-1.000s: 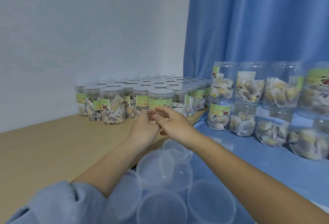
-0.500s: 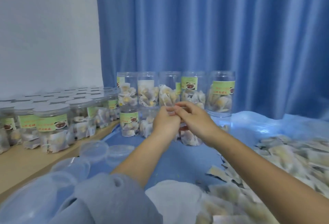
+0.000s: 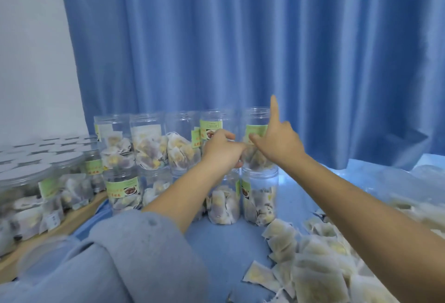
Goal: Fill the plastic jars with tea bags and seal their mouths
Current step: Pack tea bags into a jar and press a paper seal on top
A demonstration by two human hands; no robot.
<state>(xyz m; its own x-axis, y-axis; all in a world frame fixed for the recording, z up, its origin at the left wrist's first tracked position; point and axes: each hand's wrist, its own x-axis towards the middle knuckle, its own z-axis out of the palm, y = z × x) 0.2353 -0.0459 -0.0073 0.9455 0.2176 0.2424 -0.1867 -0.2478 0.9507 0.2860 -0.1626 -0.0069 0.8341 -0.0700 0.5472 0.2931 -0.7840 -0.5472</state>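
Parting from their joined pinch half a second ago, the right hand [image 3: 277,143] lifts its forefinger, holding nothing, while the left hand [image 3: 222,149] curls at the stacked open jars [image 3: 258,143], apparently ready to take one for sealing.

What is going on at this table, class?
A person is packing tea bags into plastic jars. Both hands reach toward the stacked open jars by the curtain: the left hand has its fingers curled, the right hand points a forefinger up. Loose tea bags lie at the right; lidded jars stand at the left.
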